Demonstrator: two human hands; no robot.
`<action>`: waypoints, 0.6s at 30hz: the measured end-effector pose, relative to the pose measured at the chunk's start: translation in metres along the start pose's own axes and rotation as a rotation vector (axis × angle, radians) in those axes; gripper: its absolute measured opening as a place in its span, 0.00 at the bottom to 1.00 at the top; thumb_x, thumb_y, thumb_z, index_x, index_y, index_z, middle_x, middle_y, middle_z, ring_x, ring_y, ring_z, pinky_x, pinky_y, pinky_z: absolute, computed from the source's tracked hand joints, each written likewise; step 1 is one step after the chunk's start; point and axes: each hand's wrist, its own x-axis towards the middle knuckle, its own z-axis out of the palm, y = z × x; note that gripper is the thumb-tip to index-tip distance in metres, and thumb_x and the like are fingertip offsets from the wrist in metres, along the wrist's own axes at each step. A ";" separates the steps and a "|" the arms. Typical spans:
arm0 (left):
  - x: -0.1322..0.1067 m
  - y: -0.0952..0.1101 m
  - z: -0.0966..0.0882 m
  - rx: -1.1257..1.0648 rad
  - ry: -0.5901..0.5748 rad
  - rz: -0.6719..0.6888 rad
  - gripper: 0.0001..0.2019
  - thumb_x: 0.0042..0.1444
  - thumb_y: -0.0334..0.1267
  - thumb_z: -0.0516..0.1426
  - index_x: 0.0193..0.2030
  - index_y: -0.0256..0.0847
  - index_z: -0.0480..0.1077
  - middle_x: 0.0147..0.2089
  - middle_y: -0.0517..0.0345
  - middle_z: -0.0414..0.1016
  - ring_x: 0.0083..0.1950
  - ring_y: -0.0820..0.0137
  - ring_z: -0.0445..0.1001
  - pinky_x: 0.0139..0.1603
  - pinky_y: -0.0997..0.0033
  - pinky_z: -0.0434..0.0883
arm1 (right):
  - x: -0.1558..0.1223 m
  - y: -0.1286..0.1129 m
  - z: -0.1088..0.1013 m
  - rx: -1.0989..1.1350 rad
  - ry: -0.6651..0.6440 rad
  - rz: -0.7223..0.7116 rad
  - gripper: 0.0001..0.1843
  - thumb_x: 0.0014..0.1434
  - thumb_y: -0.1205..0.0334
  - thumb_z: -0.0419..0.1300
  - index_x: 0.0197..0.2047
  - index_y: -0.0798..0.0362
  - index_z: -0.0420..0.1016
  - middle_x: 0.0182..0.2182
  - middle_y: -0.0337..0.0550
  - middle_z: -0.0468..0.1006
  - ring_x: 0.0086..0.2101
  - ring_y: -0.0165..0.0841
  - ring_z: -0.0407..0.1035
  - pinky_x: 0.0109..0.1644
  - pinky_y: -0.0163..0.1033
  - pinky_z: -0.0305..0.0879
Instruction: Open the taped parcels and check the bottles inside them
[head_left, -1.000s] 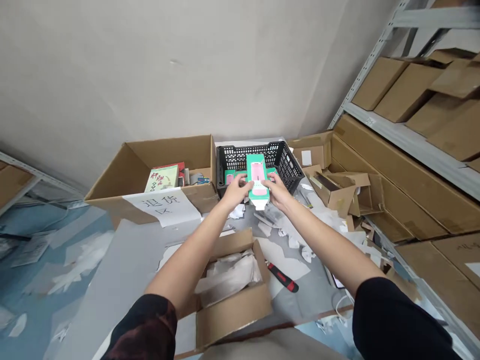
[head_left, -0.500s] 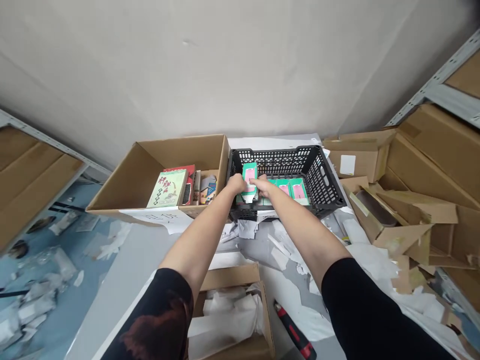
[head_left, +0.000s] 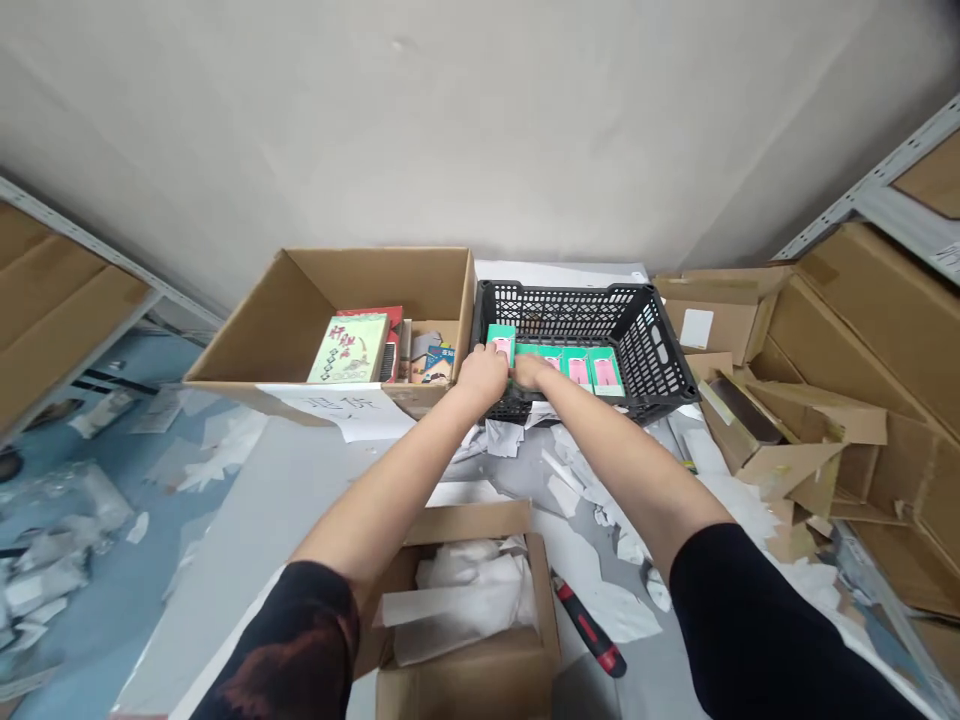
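Both my hands reach into the left end of a black plastic crate [head_left: 656, 345] on the table. My left hand [head_left: 482, 376] and my right hand [head_left: 531, 370] are closed around a green and pink carton [head_left: 501, 343], which stands low inside the crate. To its right a row of matching green and pink cartons [head_left: 583, 367] lies in the crate. My fingertips are hidden behind the crate's front wall.
A large open cardboard box [head_left: 300, 300] with books [head_left: 350, 349] stands left of the crate. A smaller open box [head_left: 480, 620] with white paper sits near me, with a red and black cutter [head_left: 590, 630] beside it. Torn cardboard [head_left: 780, 430] and shelving fill the right.
The green and pink carton went from above the crate's front edge down into the crate's left end, with both hands on it. The camera view shifted left and down.
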 end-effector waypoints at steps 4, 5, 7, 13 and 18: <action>-0.131 -0.036 -0.065 -0.070 0.160 0.238 0.17 0.60 0.41 0.55 0.56 0.45 0.70 0.60 0.49 0.68 0.64 0.57 0.62 0.69 0.58 0.55 | -0.096 -0.025 -0.012 -0.209 0.039 -0.229 0.19 0.46 0.58 0.71 0.43 0.51 0.79 0.58 0.50 0.71 0.65 0.46 0.54 0.70 0.50 0.43; -0.168 -0.056 -0.076 -0.097 0.208 0.163 0.17 0.60 0.43 0.54 0.56 0.46 0.70 0.59 0.51 0.69 0.63 0.58 0.64 0.68 0.58 0.57 | -0.131 -0.024 -0.017 -0.232 0.003 -0.268 0.21 0.50 0.57 0.69 0.48 0.48 0.78 0.59 0.47 0.70 0.64 0.43 0.55 0.70 0.50 0.44; -0.241 -0.109 -0.088 -0.178 0.238 -0.085 0.18 0.59 0.47 0.54 0.54 0.45 0.69 0.56 0.51 0.72 0.59 0.58 0.69 0.63 0.56 0.64 | -0.207 -0.011 -0.025 -0.189 -0.039 -0.194 0.25 0.53 0.54 0.67 0.55 0.43 0.74 0.59 0.43 0.71 0.61 0.42 0.61 0.67 0.52 0.52; -0.398 -0.229 -0.042 -0.426 0.148 -0.506 0.26 0.57 0.49 0.54 0.60 0.42 0.64 0.56 0.46 0.72 0.55 0.59 0.73 0.58 0.54 0.69 | -0.388 0.074 -0.012 0.277 0.284 0.220 0.28 0.54 0.46 0.62 0.58 0.40 0.70 0.61 0.47 0.70 0.59 0.45 0.66 0.60 0.56 0.63; -0.447 -0.195 0.033 -0.742 -0.137 -0.353 0.36 0.49 0.39 0.60 0.66 0.48 0.57 0.64 0.48 0.65 0.61 0.61 0.70 0.60 0.58 0.68 | -0.440 0.118 0.042 0.249 0.344 0.240 0.32 0.40 0.58 0.69 0.52 0.42 0.73 0.58 0.47 0.72 0.57 0.44 0.67 0.59 0.52 0.65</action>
